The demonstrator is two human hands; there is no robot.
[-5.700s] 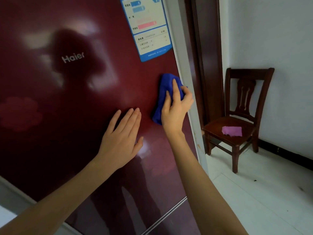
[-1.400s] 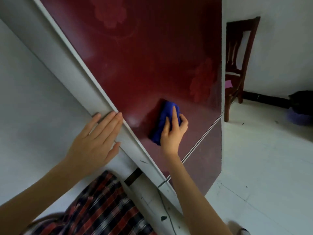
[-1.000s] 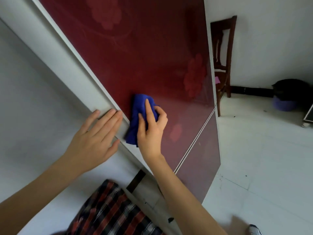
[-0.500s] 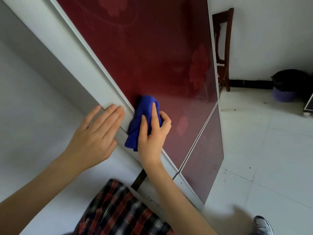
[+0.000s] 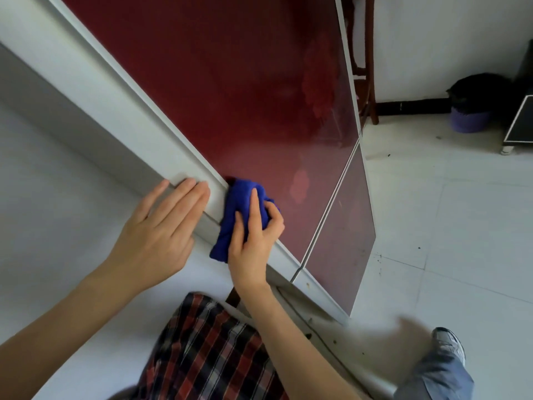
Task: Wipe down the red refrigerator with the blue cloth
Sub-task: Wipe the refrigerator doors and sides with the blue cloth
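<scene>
My right grip held the bunched blue cloth, fingers curled round it, pressing it against the left edge of the red refrigerator door, low on the upper panel. My left grip lay flat with straight fingers on the refrigerator's white side, just beside the cloth, holding nothing.

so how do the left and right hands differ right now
The left hand lies flat with straight fingers on the white side trim, holding nothing; the right hand grips the bunched blue cloth against the glossy red refrigerator door. Both touch the refrigerator.
</scene>
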